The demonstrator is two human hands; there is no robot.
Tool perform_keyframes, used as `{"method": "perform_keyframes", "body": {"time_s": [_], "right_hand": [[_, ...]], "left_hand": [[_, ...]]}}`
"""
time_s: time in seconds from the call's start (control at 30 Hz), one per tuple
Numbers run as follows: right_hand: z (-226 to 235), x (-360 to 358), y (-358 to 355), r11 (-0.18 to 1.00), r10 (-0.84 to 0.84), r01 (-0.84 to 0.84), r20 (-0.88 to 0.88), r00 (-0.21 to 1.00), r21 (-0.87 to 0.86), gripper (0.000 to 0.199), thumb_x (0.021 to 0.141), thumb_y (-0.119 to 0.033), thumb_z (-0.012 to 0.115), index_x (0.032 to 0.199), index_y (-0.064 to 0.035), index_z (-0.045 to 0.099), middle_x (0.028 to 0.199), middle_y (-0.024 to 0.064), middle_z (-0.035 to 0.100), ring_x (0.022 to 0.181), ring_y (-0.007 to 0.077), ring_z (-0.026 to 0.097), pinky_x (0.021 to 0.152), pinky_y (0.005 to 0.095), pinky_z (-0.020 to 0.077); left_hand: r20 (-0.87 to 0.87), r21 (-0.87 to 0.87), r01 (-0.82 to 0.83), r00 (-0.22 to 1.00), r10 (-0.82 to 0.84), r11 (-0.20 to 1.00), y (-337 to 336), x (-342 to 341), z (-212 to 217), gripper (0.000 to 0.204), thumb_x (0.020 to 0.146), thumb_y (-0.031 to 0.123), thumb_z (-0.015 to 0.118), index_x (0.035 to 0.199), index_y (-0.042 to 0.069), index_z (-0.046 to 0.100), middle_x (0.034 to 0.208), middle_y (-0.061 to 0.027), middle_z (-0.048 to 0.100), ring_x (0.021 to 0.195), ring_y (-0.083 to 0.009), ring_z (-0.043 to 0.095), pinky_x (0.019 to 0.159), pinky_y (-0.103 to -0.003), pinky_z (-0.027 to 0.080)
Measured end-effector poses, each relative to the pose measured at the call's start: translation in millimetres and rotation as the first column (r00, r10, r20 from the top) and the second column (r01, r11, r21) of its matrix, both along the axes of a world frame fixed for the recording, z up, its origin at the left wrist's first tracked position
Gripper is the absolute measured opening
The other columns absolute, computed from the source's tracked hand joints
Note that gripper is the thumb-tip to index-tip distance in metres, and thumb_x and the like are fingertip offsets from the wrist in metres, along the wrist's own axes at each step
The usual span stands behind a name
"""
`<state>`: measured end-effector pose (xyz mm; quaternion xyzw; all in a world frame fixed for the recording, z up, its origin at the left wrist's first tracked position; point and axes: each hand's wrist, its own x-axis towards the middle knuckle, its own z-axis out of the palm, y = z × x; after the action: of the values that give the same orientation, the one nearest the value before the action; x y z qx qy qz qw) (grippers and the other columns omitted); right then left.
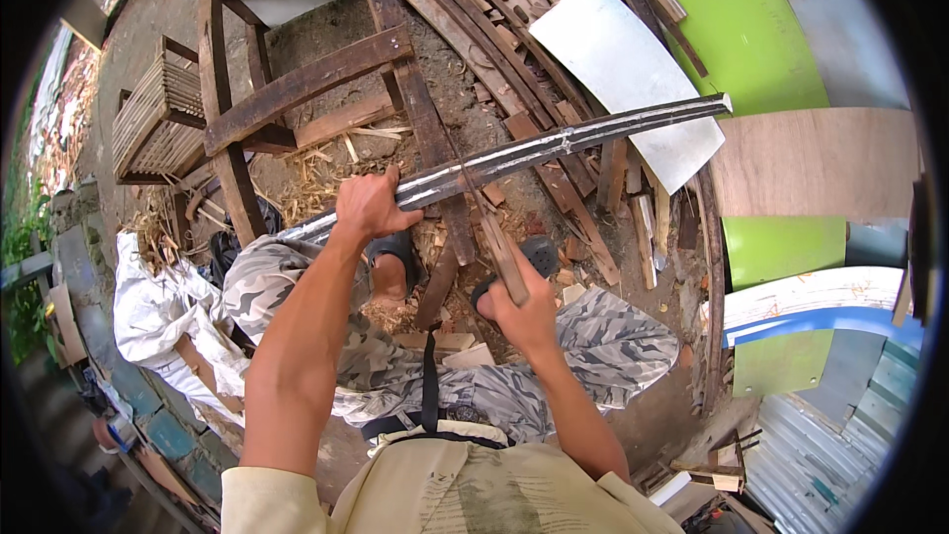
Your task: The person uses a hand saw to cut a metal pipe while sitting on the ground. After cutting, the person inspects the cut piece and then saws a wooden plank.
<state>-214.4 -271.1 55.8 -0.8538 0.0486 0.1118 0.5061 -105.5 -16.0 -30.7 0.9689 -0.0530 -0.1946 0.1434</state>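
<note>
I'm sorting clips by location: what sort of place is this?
Probably an outdoor woodworking yard, judging by the piled wood strips, the loose shavings and the corrugated sheet.

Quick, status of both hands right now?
Left hand: closed, holding the long dark strip.
Right hand: closed, holding the wooden-handled tool.

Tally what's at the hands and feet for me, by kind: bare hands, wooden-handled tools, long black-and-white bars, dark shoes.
Bare hands: 2 (left hand, right hand)
Wooden-handled tool: 1, in the right hand
Long black-and-white bar: 1, under the left hand
Dark shoes: 2 (left shoe, right shoe)
Total: 6
</note>
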Motion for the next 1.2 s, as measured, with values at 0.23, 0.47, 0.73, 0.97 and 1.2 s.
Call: {"method": "perform_keyframes", "body": {"time_s": [0.23,0.47,0.73,0.97,1.2], "right_hand": [[55,-64,-47,0.987,0.099,-0.091,0.058,0.993,-0.134,0.061,0.082,0.002,0.055,0.142,0.0033,0.055,0.098,0.0193,0.074,0.072,0.0218,0.072,0.070,0.0289,0.0566],[-36,64,21,1.000,0.001,-0.002,0.047,0.999,0.015,0.058,0.085,-0.010,0.058,0.141,0.0011,0.056,0.090,0.0258,0.070,0.075,0.0289,0.071,0.069,0.0369,0.0538],[97,-87,-53,0.983,0.056,-0.079,-0.141,0.988,-0.165,0.058,0.082,0.000,0.056,0.140,0.0065,0.056,0.111,0.0252,0.072,0.085,0.0256,0.075,0.076,0.0338,0.0568],[-45,97,30,1.000,-0.009,0.008,0.041,0.999,0.010,0.054,0.086,-0.009,0.059,0.139,0.0043,0.056,0.091,0.0287,0.070,0.083,0.0377,0.071,0.078,0.0426,0.0541],[40,-53,-34,0.993,0.073,-0.063,0.096,0.993,-0.095,0.060,0.081,0.002,0.057,0.141,0.0047,0.056,0.097,0.0230,0.074,0.071,0.0290,0.072,0.066,0.0341,0.0554]], "left_hand": [[-0.074,-0.010,0.040,0.996,-0.041,0.999,-11,0,5,0.065,0.068,0.058,0.078,0.099,0.003,0.064,0.074,-0.0193,0.071,0.070,-0.0384,0.071,0.065,-0.047,0.055],[-0.038,-0.039,0.019,0.999,-0.021,0.999,-4,-1,2,0.066,0.065,0.057,0.078,0.102,0.003,0.065,0.074,-0.0187,0.071,0.070,-0.0377,0.070,0.065,-0.047,0.054],[-0.079,-0.054,0.006,0.997,-0.011,0.999,-6,-2,3,0.063,0.068,0.057,0.077,0.099,0.003,0.065,0.076,-0.0192,0.071,0.070,-0.0374,0.071,0.066,-0.047,0.056],[-0.006,-0.046,0.030,1.000,-0.031,0.998,-13,5,-2,0.064,0.064,0.055,0.077,0.098,0.003,0.065,0.071,-0.0188,0.069,0.067,-0.0377,0.069,0.064,-0.048,0.055],[-0.020,-0.052,-0.013,1.000,0.012,0.999,-5,-2,-3,0.061,0.063,0.053,0.077,0.096,0.002,0.065,0.069,-0.0189,0.068,0.067,-0.0377,0.069,0.064,-0.049,0.055]]}}
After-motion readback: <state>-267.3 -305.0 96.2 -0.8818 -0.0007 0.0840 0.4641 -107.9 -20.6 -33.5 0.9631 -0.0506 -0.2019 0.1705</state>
